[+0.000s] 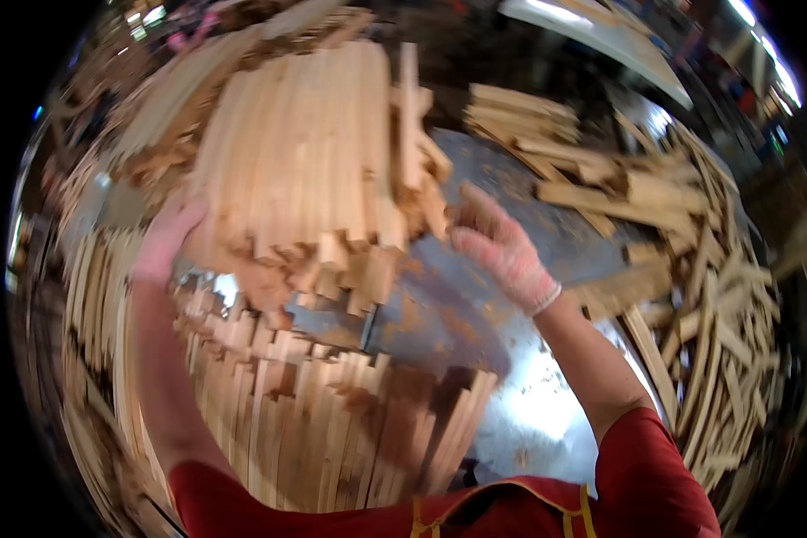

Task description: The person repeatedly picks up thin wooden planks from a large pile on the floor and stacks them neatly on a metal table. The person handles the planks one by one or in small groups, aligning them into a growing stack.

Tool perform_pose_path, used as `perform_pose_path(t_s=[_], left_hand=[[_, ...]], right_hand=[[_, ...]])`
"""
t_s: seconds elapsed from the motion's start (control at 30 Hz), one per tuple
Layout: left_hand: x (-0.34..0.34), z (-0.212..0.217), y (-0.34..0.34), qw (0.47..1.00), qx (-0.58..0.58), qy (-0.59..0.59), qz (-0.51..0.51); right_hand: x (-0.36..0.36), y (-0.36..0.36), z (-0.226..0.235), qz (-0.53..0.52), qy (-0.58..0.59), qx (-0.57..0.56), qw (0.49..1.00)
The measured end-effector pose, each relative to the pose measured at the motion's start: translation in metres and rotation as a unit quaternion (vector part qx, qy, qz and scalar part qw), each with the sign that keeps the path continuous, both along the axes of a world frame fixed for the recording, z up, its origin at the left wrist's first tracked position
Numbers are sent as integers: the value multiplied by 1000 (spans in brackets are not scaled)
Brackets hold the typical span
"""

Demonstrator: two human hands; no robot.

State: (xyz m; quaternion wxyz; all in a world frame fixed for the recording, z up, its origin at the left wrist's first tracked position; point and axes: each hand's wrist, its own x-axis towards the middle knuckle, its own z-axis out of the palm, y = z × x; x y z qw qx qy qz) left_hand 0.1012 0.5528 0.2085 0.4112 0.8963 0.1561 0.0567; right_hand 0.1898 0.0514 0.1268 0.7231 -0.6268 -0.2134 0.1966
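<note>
A thick stack of pale wooden strips [309,148] lies in front of me, its near ends uneven. My left hand [172,235], in a pinkish work glove, rests against the left side of this stack; motion smears it, but its fingers look stretched along the wood. Just right of the stack is my right hand [502,247] in a white and red knitted glove. Its fingers are loosely bent and apart, with nothing visible between them. A few loose strips [410,117] stand at a slant along the stack's right side, close to the right fingertips.
Nearer to me, a second row of wooden strips [314,430] lies with ends pointing away. The grey metal table [457,314] carries sawdust. To the right is a jumbled heap of offcuts [726,332]; a small pile of boards [520,112] sits behind. More strips [184,99] lie far left.
</note>
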Motion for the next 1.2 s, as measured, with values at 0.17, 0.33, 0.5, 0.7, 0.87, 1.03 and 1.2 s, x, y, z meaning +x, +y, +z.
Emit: perform_pose_path(t_s=[0.17, 0.33, 0.5, 0.7, 0.87, 1.03, 1.2], left_hand=[[-98, -83, -125, 903, 405, -121, 74], [-189, -143, -304, 990, -66, -114, -50], [-215, -140, -469, 915, 279, -11, -290], [-248, -158, -605, 918, 175, 90, -346], [-234, -218, -689, 909, -237, 309, -150], [-252, -260, -704, 960, -101, 208, -156], [-264, -240, -682, 880, -372, 272, -118]], right_hand=[[-128, -172, -110, -150, 160, -166, 961], [-203, -359, -129, -296, 28, -526, 797], [-200, -510, -131, -272, 42, -761, 587], [-203, -492, -113, -127, 55, -649, 748], [-229, -474, -61, -187, -89, -463, 862], [-159, -663, -36, -459, -97, -616, 632], [-217, -702, -144, -436, 48, -325, 838]])
